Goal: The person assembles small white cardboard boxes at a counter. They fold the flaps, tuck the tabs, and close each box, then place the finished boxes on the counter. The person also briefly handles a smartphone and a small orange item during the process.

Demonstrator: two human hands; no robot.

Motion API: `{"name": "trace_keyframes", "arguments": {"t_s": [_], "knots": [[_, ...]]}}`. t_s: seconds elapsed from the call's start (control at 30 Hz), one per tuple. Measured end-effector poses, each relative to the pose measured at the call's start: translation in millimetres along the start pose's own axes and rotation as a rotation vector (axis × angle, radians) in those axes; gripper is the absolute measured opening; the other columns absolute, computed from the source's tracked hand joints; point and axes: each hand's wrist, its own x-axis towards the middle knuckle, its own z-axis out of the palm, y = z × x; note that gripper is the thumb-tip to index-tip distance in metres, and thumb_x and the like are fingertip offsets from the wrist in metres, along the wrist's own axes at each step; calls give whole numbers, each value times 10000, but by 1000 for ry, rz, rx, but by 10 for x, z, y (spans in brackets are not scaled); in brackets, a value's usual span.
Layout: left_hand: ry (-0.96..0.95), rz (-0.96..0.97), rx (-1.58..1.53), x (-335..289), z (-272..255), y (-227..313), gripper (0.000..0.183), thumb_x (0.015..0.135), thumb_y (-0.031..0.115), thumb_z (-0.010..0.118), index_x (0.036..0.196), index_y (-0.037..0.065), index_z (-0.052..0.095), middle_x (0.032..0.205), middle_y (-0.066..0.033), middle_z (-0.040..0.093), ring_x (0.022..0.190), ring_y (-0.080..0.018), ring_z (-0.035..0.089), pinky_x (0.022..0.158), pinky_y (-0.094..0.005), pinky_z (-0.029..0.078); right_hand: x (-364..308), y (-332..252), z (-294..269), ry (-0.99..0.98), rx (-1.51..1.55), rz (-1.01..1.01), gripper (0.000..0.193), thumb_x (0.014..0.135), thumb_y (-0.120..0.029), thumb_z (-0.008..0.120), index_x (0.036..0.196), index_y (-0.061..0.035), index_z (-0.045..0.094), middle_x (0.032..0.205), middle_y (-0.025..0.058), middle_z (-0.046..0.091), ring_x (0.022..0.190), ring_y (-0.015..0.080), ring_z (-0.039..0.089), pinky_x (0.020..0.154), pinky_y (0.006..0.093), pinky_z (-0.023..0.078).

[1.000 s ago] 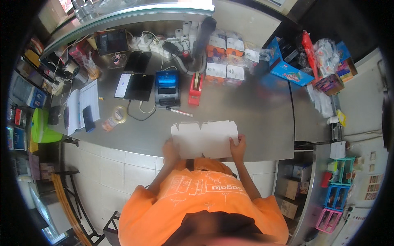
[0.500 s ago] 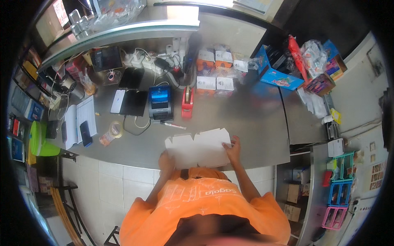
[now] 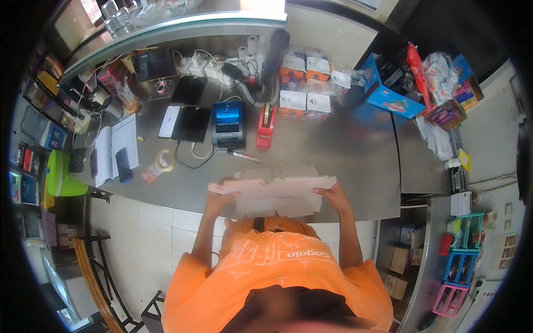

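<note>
A flat white cardboard box blank point(image 3: 277, 204), creased and with cut flaps, lies at the front edge of the metal counter, close to my body. A long strip of it stands folded up along the middle. My left hand point(image 3: 220, 200) grips the left end of that raised strip, with the fingers partly hidden behind it. At the other end, my right hand point(image 3: 335, 200) pinches the strip with the thumb on the near side. Beyond the cardboard lies a marker pen point(image 3: 244, 156). Past it stands a red tape dispenser point(image 3: 265, 129).
A blue and black label printer point(image 3: 228, 130) and a black tablet point(image 3: 192, 124) stand left of the dispenser. Further left are a tape roll point(image 3: 165, 160), a phone point(image 3: 123, 165) and papers. Packed orange-and-white boxes point(image 3: 292, 102) stand behind; a blue carton point(image 3: 393, 101) sits far right.
The cardboard was lying flatter; now its strip is folded up. Both hands have moved outward to its ends, the left one also away from my body. The whole view has shifted slightly.
</note>
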Motion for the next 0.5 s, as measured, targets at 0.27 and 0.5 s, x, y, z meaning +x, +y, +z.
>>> {"name": "trace_keyframes", "arguments": {"t_s": [0.27, 0.5], "knots": [[27, -117, 117, -175, 212, -350, 327, 687, 77, 815, 986, 0, 709, 917, -66, 718, 816, -155, 661, 729, -316, 547, 164, 610, 16, -66, -154, 104, 408, 737, -75, 827, 1097, -16, 644, 1094, 91, 680, 1010, 185, 624, 915, 325, 484], [69, -200, 201, -49, 206, -290, 465, 753, 166, 831, 1125, -31, 634, 1039, -90, 686, 924, -162, 656, 807, -304, 547, 237, 512, 132, 75, -76, -76, 455, 765, -197, 820, 1140, -2, 652, 1023, 78, 693, 939, 183, 643, 848, 324, 510]]}}
